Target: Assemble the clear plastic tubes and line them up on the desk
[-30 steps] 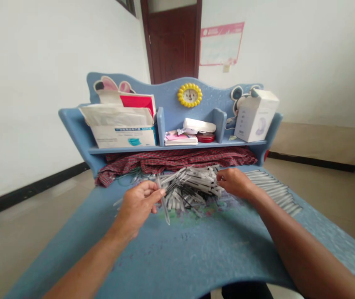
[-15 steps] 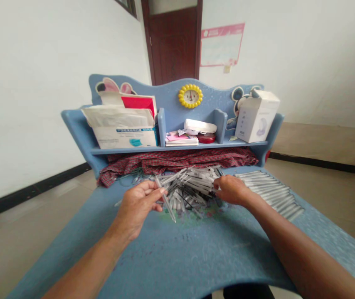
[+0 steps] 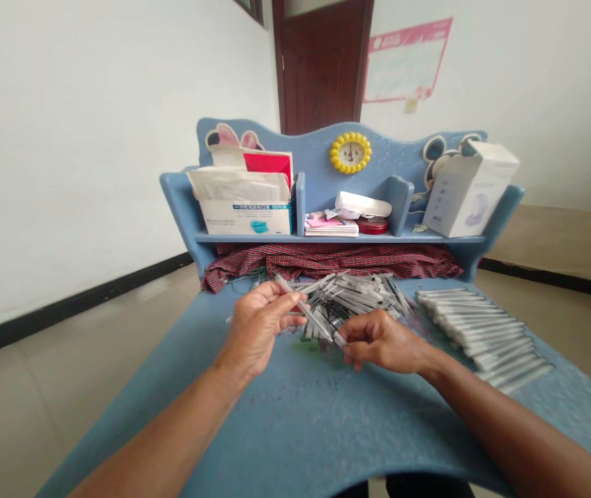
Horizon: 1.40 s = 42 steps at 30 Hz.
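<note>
My left hand pinches a clear pen between thumb and fingers, its lower end slanting down to the right. Close to that end, my right hand grips a small pale see-through piece that looks like a pen cap. The two pieces almost meet; blur hides whether they touch. Behind both hands lies a loose heap of clear and black pen parts. To the right, several pens are laid side by side in a row.
The blue desk has a raised shelf at its back. On the shelf stand a mask box, papers, a red tin and a white box. A red checked cloth is bunched underneath.
My right hand has come from the right side of the heap toward the pen's lower end, now with a small pale piece in its fingers. The view has turned slightly left.
</note>
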Each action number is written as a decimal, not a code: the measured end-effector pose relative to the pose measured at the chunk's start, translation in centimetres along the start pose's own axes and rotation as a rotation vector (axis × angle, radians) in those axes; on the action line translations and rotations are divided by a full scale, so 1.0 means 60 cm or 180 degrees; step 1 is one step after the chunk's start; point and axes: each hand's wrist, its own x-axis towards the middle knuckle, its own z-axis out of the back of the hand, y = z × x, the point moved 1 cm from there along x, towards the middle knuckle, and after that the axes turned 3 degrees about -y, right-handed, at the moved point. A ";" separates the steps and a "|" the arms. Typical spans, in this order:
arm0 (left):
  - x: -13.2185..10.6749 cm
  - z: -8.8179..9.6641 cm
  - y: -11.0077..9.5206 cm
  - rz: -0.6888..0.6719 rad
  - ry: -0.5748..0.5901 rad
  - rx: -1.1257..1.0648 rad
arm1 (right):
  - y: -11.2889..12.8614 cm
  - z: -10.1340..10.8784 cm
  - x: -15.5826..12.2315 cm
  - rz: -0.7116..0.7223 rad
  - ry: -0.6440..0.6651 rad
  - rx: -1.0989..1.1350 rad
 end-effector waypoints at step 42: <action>-0.001 0.003 0.011 0.0265 0.0458 0.0055 | -0.030 -0.025 0.005 0.0496 -0.0544 -0.0159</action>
